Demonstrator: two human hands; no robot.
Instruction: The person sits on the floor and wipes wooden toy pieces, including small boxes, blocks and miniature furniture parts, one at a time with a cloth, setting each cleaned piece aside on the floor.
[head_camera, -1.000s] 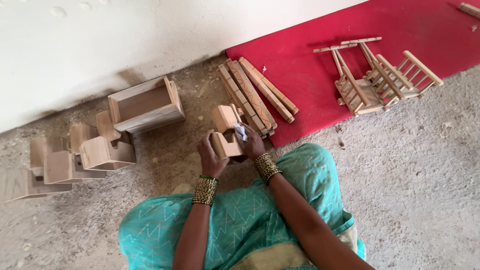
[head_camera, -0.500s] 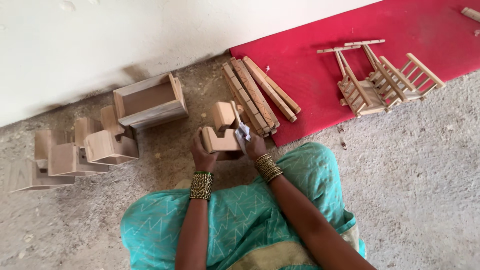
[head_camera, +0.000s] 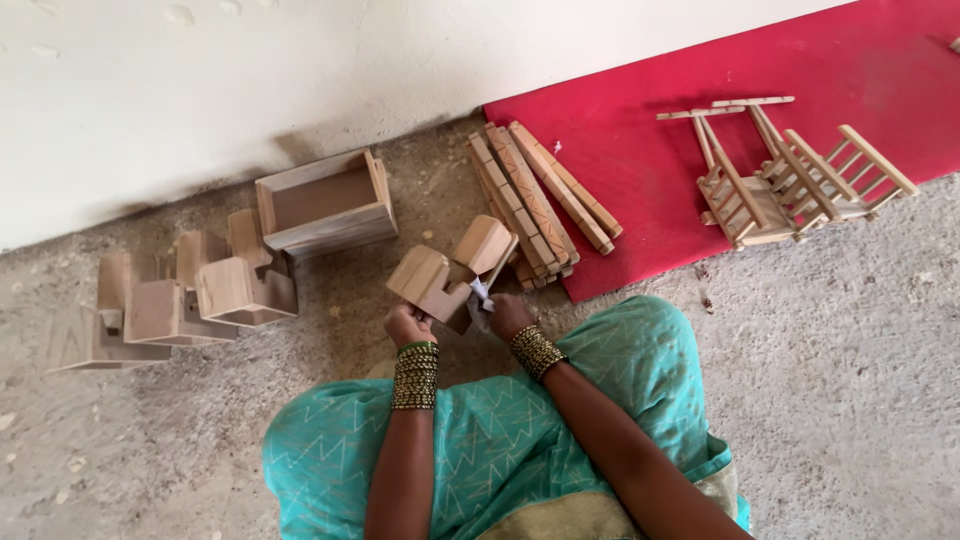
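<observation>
Between the two hands, a U-shaped wooden piece (head_camera: 450, 272) is clasped: left hand (head_camera: 408, 325) closed on its near corner, right hand (head_camera: 508, 316) pinching pale paper (head_camera: 481, 292) against it; fingertips hidden. Beyond, carved slats (head_camera: 535, 198) overlap the red mat's (head_camera: 640, 150) edge; bare concrete lies rightward.

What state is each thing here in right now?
wooden piece: lifted, tilted, held by both hands
left hand: gripping the piece
right hand: on the piece, with something small and white
wooden box: open, on its side
wooden slats: stacked flat
</observation>
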